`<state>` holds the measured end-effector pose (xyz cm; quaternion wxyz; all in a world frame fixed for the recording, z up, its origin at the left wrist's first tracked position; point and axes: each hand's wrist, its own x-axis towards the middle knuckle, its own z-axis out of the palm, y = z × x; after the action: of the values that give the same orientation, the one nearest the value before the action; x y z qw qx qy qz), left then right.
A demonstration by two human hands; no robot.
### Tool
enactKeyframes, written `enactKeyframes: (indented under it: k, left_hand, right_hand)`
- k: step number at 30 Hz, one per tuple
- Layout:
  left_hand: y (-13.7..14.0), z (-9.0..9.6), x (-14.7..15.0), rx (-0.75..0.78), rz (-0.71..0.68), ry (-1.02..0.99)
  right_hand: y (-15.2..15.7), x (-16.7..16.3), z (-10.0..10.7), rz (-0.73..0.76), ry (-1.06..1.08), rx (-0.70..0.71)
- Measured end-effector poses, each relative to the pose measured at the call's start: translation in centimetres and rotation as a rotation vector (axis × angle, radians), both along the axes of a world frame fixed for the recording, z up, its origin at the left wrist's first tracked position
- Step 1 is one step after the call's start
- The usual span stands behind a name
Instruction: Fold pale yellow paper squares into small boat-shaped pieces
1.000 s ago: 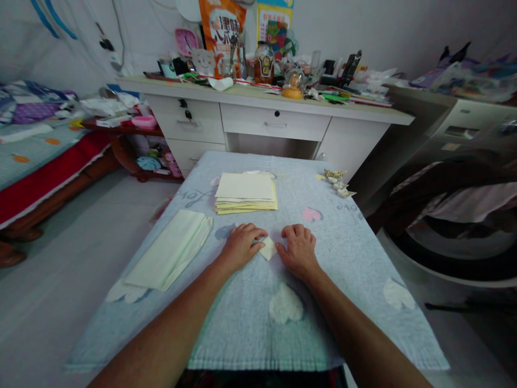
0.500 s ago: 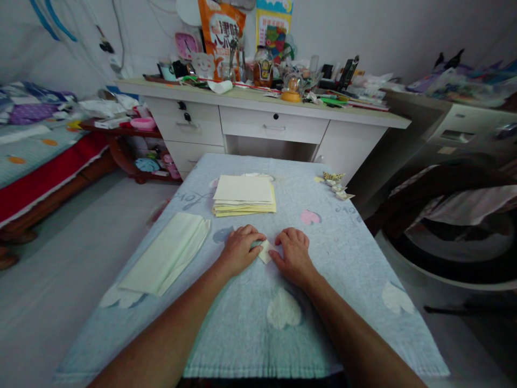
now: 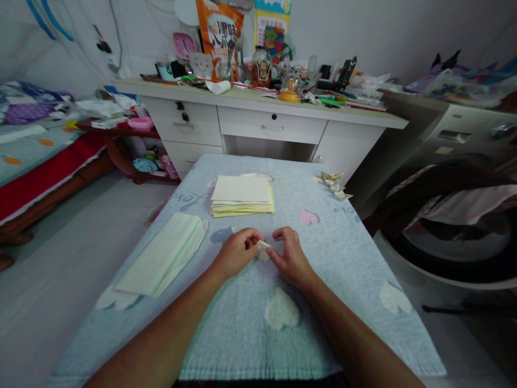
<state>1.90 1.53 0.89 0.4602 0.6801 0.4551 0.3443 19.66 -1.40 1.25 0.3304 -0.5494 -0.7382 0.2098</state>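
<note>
A small piece of cream paper (image 3: 264, 244) is just below the frame's centre, its narrow pale edge slanting down rightward, its folds too small to tell.

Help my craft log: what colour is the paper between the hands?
The folded paper looks pale cream in the head view.

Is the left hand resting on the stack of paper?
No, the left hand holds a small folded paper, while the stack lies farther back on the cloth.
</note>
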Motion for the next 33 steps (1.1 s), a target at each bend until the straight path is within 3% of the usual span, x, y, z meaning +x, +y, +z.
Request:
enactKeyframes:
  k: [4,9,18,25,33]
  left_hand:
    - [-0.3,0.3,0.3,-0.18,0.022,-0.332]
    - [-0.9,1.0,0.9,-0.278,0.053,-0.506]
    - [-0.8,0.4,1.0,-0.24,-0.016,-0.333]
    - [-0.9,0.5,1.2,-0.252,-0.04,-0.333]
    - [-1.2,0.2,1.4,-0.288,-0.04,-0.411]
  right_hand:
    - [0.3,0.2,-0.5,0.03,0.2,-0.012]
    - [0.8,0.4,-0.5,0.093,0.27,-0.063]
    - [0.5,0.5,0.0,0.113,0.255,-0.096]
    - [0.1,0.4,0.3,0.152,0.492,-0.154]
    - [0.0,0.3,0.5,0.126,0.531,-0.18]
